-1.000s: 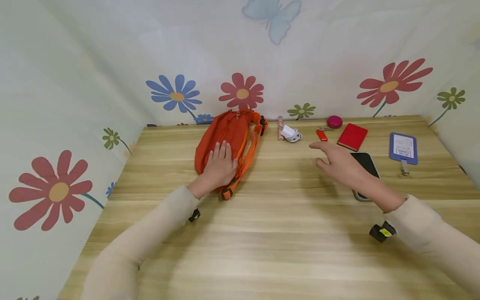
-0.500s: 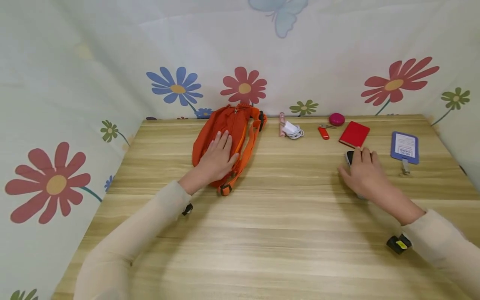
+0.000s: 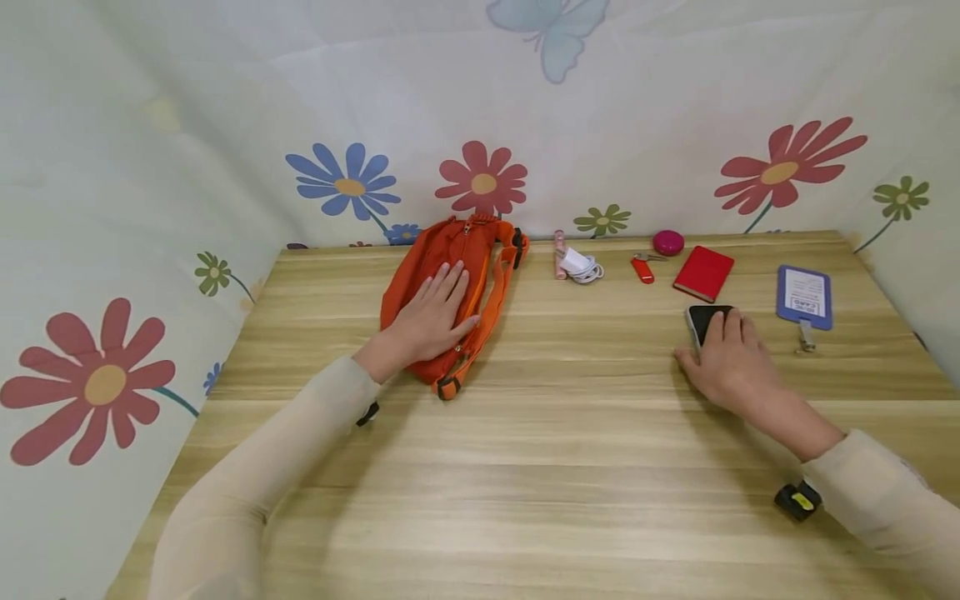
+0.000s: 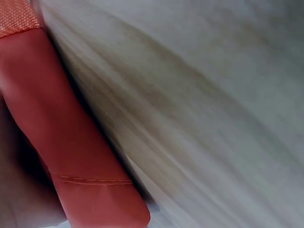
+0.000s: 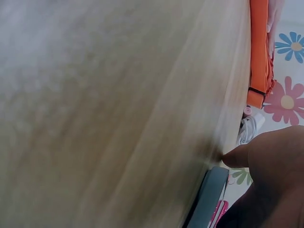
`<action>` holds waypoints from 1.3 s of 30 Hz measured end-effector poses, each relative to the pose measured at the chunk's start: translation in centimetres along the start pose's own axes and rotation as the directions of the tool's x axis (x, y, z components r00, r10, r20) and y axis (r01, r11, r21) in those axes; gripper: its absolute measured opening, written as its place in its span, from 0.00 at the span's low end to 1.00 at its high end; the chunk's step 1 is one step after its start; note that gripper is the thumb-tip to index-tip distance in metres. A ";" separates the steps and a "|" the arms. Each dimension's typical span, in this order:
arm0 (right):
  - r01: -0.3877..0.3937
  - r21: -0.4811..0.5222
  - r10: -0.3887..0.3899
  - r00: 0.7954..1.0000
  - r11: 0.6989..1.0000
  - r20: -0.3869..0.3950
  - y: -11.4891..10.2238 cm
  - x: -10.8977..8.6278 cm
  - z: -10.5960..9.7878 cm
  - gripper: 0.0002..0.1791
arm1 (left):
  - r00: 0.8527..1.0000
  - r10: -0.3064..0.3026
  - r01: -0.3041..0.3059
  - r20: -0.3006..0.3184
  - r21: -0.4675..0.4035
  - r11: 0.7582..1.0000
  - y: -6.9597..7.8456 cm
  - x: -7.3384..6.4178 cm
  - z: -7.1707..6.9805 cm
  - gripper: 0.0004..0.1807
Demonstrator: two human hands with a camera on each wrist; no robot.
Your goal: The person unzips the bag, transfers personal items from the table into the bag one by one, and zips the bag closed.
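Note:
My left hand (image 3: 429,323) lies with straight fingers on an orange-red waist bag (image 3: 420,267), thumb out toward its strap (image 3: 495,312). In the left wrist view, the bag's stitched edge (image 4: 71,128) runs down the left side, with part of the hand beside it. On the right, my right hand (image 3: 727,367) grips a black-screened smartphone (image 3: 701,321) from above. The thumb is at its left side and the fingers are over its right part, covering most of the screen. The right wrist view shows the phone's grey edge (image 5: 209,197) below the thumb (image 5: 237,156).
Along the back of the wooden table (image 3: 540,483) lie a pink tube (image 3: 559,254), a white charger with cable (image 3: 581,267), keys with a red tag (image 3: 642,268), a magenta round case (image 3: 667,242) and a red notebook (image 3: 703,273). A blue badge holder (image 3: 804,296) lies at right.
My right hand has moved right and down onto the phone and taken hold of it; the phone has shifted slightly left. My left hand stays on the bag.

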State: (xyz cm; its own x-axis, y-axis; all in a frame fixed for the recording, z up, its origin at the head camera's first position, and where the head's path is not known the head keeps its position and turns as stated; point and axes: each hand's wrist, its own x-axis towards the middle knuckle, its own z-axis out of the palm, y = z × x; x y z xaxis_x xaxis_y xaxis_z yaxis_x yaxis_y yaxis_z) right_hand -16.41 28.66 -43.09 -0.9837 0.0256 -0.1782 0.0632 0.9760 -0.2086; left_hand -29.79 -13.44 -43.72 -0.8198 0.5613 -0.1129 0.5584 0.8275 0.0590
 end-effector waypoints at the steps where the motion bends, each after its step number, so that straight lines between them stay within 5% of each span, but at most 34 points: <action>1: 0.004 -0.005 -0.004 1.000 1.000 0.001 0.0 0.0 0.0 0.48 | 1.000 0.001 -0.001 0.006 -0.004 1.000 0.0 0.0 0.0 0.45; 13: 0.135 -0.122 -0.148 0.984 0.983 -0.103 0.6 0.6 0.0 0.34 | 1.000 -0.004 0.004 0.023 -0.005 1.000 0.0 0.3 0.5 0.37; 21: 0.299 -0.270 -0.344 0.929 0.915 -0.137 1.3 0.5 0.1 0.31 | 0.998 0.007 -0.009 0.055 0.022 1.000 0.2 0.5 0.6 0.37; 31: 0.247 -0.231 -0.288 0.944 0.941 -0.161 1.4 0.4 0.9 0.34 | 0.998 -0.007 0.005 0.058 0.036 0.999 0.2 0.7 1.0 0.37; 34: 0.276 -0.275 -0.335 0.922 0.921 -0.195 1.6 0.3 1.2 0.33 | 0.999 -0.020 0.018 0.043 0.043 0.999 0.2 0.6 1.0 0.37; 39: 0.325 -0.425 -0.481 0.810 0.845 -0.336 2.6 0.0 1.4 0.20 | 0.999 -0.002 0.001 0.037 0.044 0.999 0.2 0.7 1.0 0.37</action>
State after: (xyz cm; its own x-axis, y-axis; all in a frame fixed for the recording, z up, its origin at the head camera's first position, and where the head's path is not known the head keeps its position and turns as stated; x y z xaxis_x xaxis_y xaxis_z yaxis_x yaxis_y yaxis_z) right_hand -15.97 30.93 -45.02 -0.8835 -0.3759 0.2795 -0.3383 0.9248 0.1743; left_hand -30.13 -12.89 -44.75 -0.8160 0.5584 -0.1493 0.5628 0.8265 0.0154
